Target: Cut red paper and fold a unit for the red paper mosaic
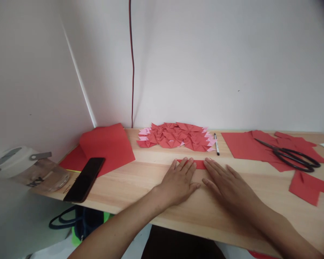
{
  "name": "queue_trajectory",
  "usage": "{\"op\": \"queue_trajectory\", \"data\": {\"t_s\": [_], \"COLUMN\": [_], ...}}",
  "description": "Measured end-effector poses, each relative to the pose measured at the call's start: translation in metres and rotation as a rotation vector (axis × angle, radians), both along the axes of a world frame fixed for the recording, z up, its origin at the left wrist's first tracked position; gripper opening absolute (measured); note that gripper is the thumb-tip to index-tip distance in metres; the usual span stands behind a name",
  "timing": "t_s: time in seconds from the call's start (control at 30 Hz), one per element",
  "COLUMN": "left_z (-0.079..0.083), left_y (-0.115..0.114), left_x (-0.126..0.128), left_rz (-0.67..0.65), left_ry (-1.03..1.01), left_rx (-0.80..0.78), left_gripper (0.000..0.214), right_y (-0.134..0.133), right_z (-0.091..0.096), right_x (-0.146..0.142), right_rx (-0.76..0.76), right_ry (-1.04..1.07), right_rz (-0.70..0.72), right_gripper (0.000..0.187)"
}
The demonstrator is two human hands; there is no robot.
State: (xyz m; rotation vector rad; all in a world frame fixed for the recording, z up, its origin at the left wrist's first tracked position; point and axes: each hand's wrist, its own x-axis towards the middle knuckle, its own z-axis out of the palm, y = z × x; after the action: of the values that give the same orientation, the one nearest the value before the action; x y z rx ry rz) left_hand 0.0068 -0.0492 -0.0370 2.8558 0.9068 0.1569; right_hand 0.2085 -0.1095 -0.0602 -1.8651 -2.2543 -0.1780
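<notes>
A narrow strip of red paper (200,164) lies flat on the wooden table, partly covered by my fingers. On its left part rests my left hand (180,180), palm down with the fingers stretched out. My right hand (223,180) lies flat over the strip's right end, its thumb a little apart from the other fingers. Just beyond the strip, against the wall, is a pile of folded red and pink paper pieces (175,136). A black-and-white pen (216,144) lies to the right of that pile.
Black-handled scissors (291,156) lie on red paper sheets (239,145) at the right, with a cut red piece (304,187) nearer. At the left are red sheets (110,147), a phone (85,180) and a clear bottle (43,174). A cable (133,72) hangs down the wall.
</notes>
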Motion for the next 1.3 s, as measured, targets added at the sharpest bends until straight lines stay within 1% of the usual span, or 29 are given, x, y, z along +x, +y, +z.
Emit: {"op": "queue_trajectory", "data": {"t_s": [0.2,0.3,0.37,0.47,0.53,0.6,0.67,0.77,0.83,0.9,0.97,1.03,1.1,1.13,1.2,1.3], "left_z": [0.0,0.0,0.0,0.0,0.001,0.001,0.002,0.004,0.007,0.014,0.021,0.027,0.029,0.029,0.028,0.026], "left_y": [0.0,0.0,-0.001,-0.002,-0.002,-0.002,-0.002,-0.004,-0.006,-0.007,-0.004,0.002,0.011,0.015,0.024,0.034], "left_x": [0.001,0.0,-0.001,0.0,0.002,0.001,-0.003,-0.017,-0.028,-0.033,-0.03,-0.02,-0.008,-0.003,0.006,0.014], "left_rz": [0.003,0.006,0.008,0.021,0.021,0.017,0.018,0.034,0.037,0.025,0.038,0.104,0.155,0.174,0.175,0.174], "left_ry": [0.013,0.011,0.005,-0.007,-0.003,0.001,0.003,0.014,0.023,0.026,-0.007,-0.071,-0.117,-0.133,-0.153,-0.185], "left_rx": [0.005,0.005,0.013,0.013,0.002,-0.004,-0.008,-0.008,-0.003,-0.005,0.008,0.022,0.036,0.021,-0.032,-0.104], "left_gripper": [0.065,0.065,0.065,0.066,0.065,0.064,0.063,0.065,0.062,0.058,0.048,0.033,0.028,0.025,0.026,0.025], "right_y": [-0.004,-0.006,-0.005,-0.003,0.0,0.002,0.003,0.003,0.002,0.004,0.009,0.017,0.027,0.031,0.039,0.045], "right_z": [-0.001,0.003,0.005,0.005,0.003,0.001,0.0,0.0,0.002,0.007,0.015,0.023,0.028,0.029,0.029,0.028], "right_x": [0.011,0.009,0.003,-0.01,-0.017,-0.022,-0.022,-0.018,-0.016,-0.015,-0.014,-0.012,-0.009,-0.008,-0.004,-0.001], "right_rx": [0.014,0.015,0.042,0.096,0.08,0.037,0.002,-0.021,-0.026,-0.023,-0.009,0.014,-0.012,-0.029,-0.064,-0.105], "right_ry": [-0.047,-0.076,-0.088,-0.081,-0.057,-0.034,-0.025,-0.017,-0.009,0.0,0.015,0.031,0.033,0.047,0.096,0.195], "right_rz": [-0.06,-0.076,-0.081,-0.031,0.025,0.036,0.02,0.011,0.017,0.028,0.033,0.017,-0.007,-0.011,-0.013,-0.028], "right_gripper": [0.066,0.064,0.064,0.064,0.062,0.062,0.062,0.062,0.061,0.057,0.051,0.04,0.027,0.023,0.021,0.024]}}
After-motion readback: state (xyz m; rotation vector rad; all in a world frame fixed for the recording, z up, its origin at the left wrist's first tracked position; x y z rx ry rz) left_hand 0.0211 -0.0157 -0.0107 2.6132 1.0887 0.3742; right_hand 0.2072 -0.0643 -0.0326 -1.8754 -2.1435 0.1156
